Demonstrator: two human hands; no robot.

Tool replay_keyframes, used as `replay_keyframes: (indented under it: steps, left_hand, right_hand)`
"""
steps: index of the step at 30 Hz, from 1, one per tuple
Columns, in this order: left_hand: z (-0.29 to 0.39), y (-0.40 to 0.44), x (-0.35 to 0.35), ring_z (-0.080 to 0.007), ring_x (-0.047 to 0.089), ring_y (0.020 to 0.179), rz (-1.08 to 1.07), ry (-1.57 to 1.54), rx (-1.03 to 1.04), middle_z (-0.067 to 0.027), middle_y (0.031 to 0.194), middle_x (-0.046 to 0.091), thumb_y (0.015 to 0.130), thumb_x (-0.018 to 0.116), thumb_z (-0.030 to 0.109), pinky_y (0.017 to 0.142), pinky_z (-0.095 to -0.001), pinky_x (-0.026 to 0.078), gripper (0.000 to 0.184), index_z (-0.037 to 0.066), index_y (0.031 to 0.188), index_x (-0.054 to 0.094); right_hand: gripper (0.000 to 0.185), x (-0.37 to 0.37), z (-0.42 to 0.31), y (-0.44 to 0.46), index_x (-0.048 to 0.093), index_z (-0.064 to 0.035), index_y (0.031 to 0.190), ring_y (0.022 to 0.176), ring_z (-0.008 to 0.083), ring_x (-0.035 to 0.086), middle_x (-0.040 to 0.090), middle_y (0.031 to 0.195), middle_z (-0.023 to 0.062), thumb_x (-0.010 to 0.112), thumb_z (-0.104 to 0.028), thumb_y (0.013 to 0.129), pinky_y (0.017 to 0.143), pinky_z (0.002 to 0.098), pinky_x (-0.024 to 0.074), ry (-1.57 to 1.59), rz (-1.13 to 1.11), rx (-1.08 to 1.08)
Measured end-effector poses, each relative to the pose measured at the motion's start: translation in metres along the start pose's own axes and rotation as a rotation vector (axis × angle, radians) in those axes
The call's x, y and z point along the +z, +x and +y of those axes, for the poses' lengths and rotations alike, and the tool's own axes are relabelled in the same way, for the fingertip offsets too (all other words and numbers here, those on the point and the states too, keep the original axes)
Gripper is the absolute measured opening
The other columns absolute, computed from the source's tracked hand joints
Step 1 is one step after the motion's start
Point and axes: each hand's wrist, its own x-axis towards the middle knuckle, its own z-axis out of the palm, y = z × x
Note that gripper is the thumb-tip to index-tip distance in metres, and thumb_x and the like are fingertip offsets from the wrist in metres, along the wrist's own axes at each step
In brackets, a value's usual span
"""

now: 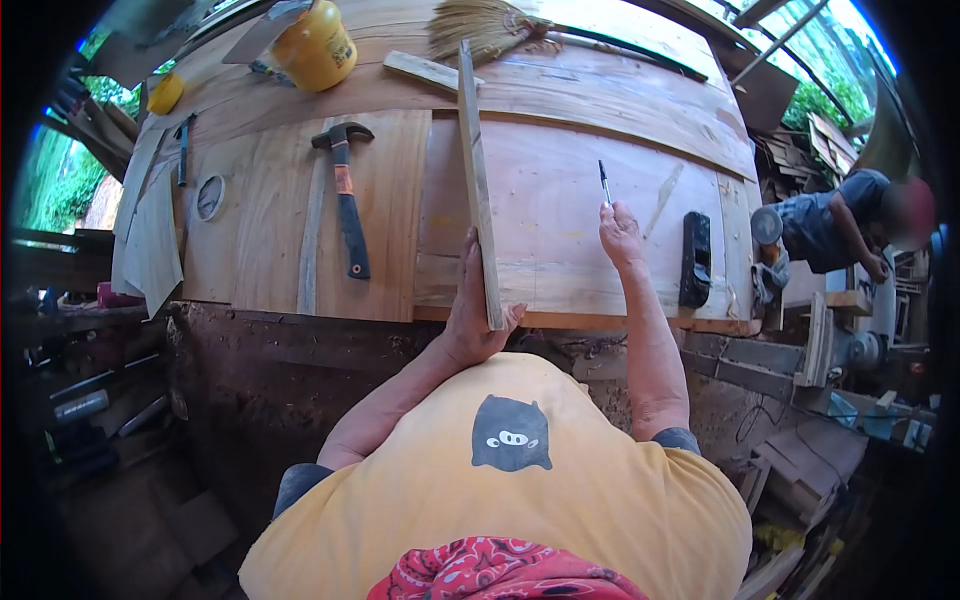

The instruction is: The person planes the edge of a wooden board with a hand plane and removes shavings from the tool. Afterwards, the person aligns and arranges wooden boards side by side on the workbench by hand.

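Observation:
My left hand (pixel 478 305) is wrapped round the near end of a long narrow wooden board (pixel 476 180), which stands on its edge and points away from me across the workbench (pixel 560 250). To the right, my right hand (pixel 621 232) holds a pen (pixel 604 181) between its closed fingers, with the pen's dark end pointing away. A hammer (pixel 346 200) with a black and orange handle lies left of the board. Right of my right hand rests a black block-shaped tool (pixel 696 260).
At the back are a yellow bucket (pixel 315 48), a straw broom (pixel 480 30) and a short wood strip (pixel 428 71). A tape roll (pixel 210 197) and a second tool (pixel 183 150) lie at left. Another person (pixel 850 215) bends over at the far right.

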Motion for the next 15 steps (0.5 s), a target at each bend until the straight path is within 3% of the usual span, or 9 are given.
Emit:
replay_keyframes:
  steps: [2, 3, 5, 6, 9, 11, 12, 15]
  left_hand:
    - [-0.001, -0.008, 0.02, -0.0554, 0.011, 0.156, 0.009, 0.01, -0.014, -0.036, 0.167, 0.012, 0.089, 0.07, 0.01, 0.126, -0.0598, 0.018, 0.096, -0.01, 0.161, 0.009]
    - [-0.008, -0.005, -0.035, -0.0557, 0.012, 0.156, -0.028, 0.063, -0.007, -0.036, 0.166, 0.013, 0.089, 0.07, 0.01, 0.126, -0.0597, 0.018, 0.096, -0.01, 0.16, 0.009]
    - [-0.001, 0.002, -0.03, -0.0561, 0.013, 0.155, -0.012, 0.021, 0.017, -0.0359, 0.165, 0.014, 0.088, 0.07, 0.009, 0.126, -0.0595, 0.018, 0.096, -0.01, 0.16, 0.01]
    - [0.002, 0.006, -0.026, -0.0579, 0.014, 0.154, -0.029, 0.018, 0.025, -0.038, 0.164, 0.015, 0.088, 0.07, 0.009, 0.126, -0.06, 0.02, 0.094, -0.011, 0.159, 0.011]
    - [-0.006, 0.001, -0.014, -0.06, 0.015, 0.153, -0.077, -0.003, -0.031, -0.0412, 0.162, 0.012, 0.089, 0.071, 0.011, 0.124, -0.0615, 0.024, 0.094, -0.012, 0.158, 0.011]
    - [-0.008, -0.003, -0.014, -0.061, 0.015, 0.153, -0.027, -0.009, -0.007, -0.0429, 0.162, 0.011, 0.088, 0.076, 0.016, 0.124, -0.0622, 0.024, 0.1, -0.013, 0.158, 0.011]
    - [-0.015, -0.007, -0.012, -0.061, 0.015, 0.153, 0.021, -0.012, 0.049, -0.0432, 0.163, 0.011, 0.085, 0.08, 0.019, 0.124, -0.0621, 0.023, 0.106, -0.012, 0.159, 0.01]
    - [-0.013, -0.009, -0.018, -0.0609, 0.015, 0.153, 0.064, 0.006, 0.098, -0.0434, 0.163, 0.011, 0.077, 0.086, 0.025, 0.125, -0.0618, 0.022, 0.117, -0.012, 0.159, 0.012]
  right_hand:
    - [0.034, -0.01, -0.001, 0.026, 0.058, -0.0027, 0.092, 0.079, 0.0389, 0.064, 0.063, 0.08, 0.0247, 0.055, -0.034, 0.105, 0.073, 0.0531, 0.0476, -0.057, -0.04, -0.036]
    - [0.034, 0.035, -0.042, 0.037, 0.058, -0.0026, 0.091, 0.079, 0.0399, 0.064, 0.063, 0.08, 0.025, 0.054, -0.034, 0.105, 0.074, 0.0533, 0.0475, -0.013, -0.047, -0.06]
    - [0.035, 0.039, -0.042, 0.081, 0.057, -0.0022, 0.091, 0.079, 0.0419, 0.064, 0.062, 0.079, 0.0257, 0.053, -0.034, 0.105, 0.074, 0.0535, 0.0473, -0.095, -0.032, -0.134]
    - [0.033, 0.047, -0.034, 0.105, 0.056, -0.0028, 0.089, 0.071, 0.0348, 0.062, 0.057, 0.073, 0.0208, 0.056, -0.032, 0.105, 0.068, 0.0498, 0.0469, -0.148, 0.072, -0.21]
    - [0.025, 0.075, -0.009, 0.166, 0.059, -0.0066, 0.088, 0.059, 0.0166, 0.053, 0.05, 0.065, 0.0056, 0.059, -0.026, 0.104, 0.055, 0.0371, 0.0418, -0.027, 0.086, -0.374]
    - [0.017, 0.069, -0.054, 0.164, 0.062, -0.0107, 0.091, 0.056, 0.0015, 0.039, 0.042, 0.067, -0.0091, 0.058, -0.019, 0.105, 0.049, 0.0239, 0.0292, 0.534, -0.145, -0.279]
    - [0.014, 0.066, -0.078, 0.174, 0.064, -0.0115, 0.098, 0.055, -0.0027, 0.034, 0.041, 0.069, -0.0148, 0.056, -0.019, 0.106, 0.049, 0.0192, 0.0231, 0.494, -0.081, -0.318]
    - [0.016, 0.021, -0.212, 0.15, 0.064, -0.0089, 0.1, 0.061, -0.0009, 0.037, 0.043, 0.071, -0.0109, 0.056, -0.02, 0.108, 0.053, 0.0203, 0.0258, 0.55, -0.157, -0.368]
